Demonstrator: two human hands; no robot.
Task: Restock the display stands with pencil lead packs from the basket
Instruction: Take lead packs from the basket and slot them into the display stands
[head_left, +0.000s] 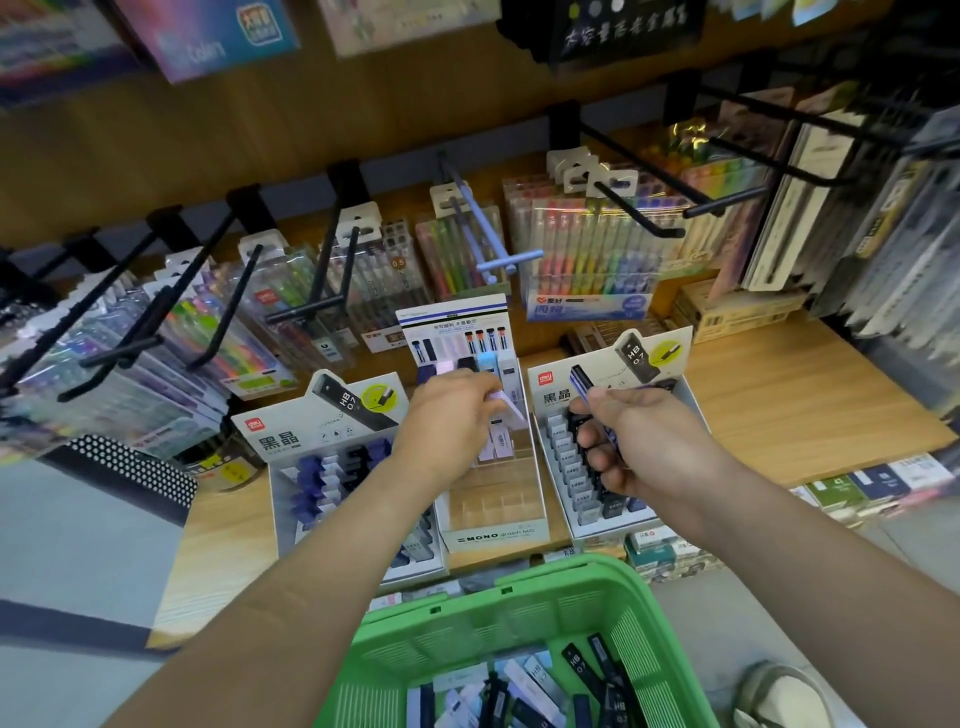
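Note:
Three display stands sit on the wooden shelf: a left stand (291, 431) with blue and black lead packs, a middle clear MONO stand (493, 535), and a right stand (675, 353) with rows of packs. My left hand (447, 426) hovers over the middle stand and pinches a pale lilac lead pack (506, 405). Over the right stand, my right hand (628, 441) grips a bundle of dark blue and black lead packs (584, 384). Below, the green basket (519, 603) holds several loose packs (535, 686).
Black hooks (311, 306) with hanging pen sets jut out above and behind the stands. A dotted black holder (130, 467) stands at the left. Boxed goods (665, 556) line the shelf's front edge. A shoe (779, 696) shows at bottom right.

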